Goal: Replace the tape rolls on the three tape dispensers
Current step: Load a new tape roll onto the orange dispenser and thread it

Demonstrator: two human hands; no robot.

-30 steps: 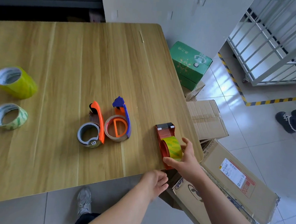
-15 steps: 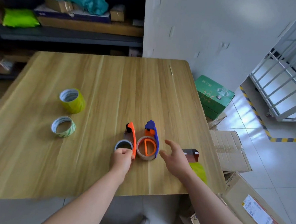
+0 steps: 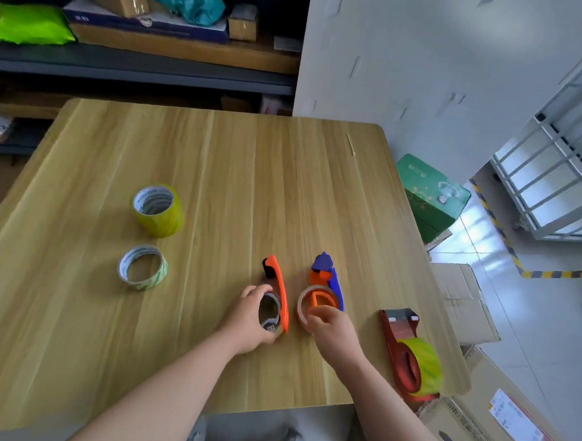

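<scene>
Three dispensers lie near the front of the wooden table point(image 3: 218, 168). My left hand point(image 3: 247, 320) wraps around the grey, almost used-up roll point(image 3: 270, 312) in the orange dispenser point(image 3: 280, 288). My right hand point(image 3: 335, 334) pinches the near rim of the brown core point(image 3: 303, 301) in the blue dispenser point(image 3: 330, 277). At the table's right front edge the red dispenser point(image 3: 398, 339) lies free, with a yellow-green roll point(image 3: 424, 364) in it. A full yellow roll point(image 3: 159, 210) and a thinner pale green roll point(image 3: 142, 268) lie to the left.
Cardboard boxes point(image 3: 462, 299) and a green box point(image 3: 430, 198) sit on the floor right of the table. Dark shelves with parcels point(image 3: 141, 23) stand behind it. A white metal cage point(image 3: 559, 161) is at the far right. My shoes show under the front edge.
My right hand let go of the red dispenser and went left to the blue one. The left hand came up from the table edge onto the orange dispenser's roll.
</scene>
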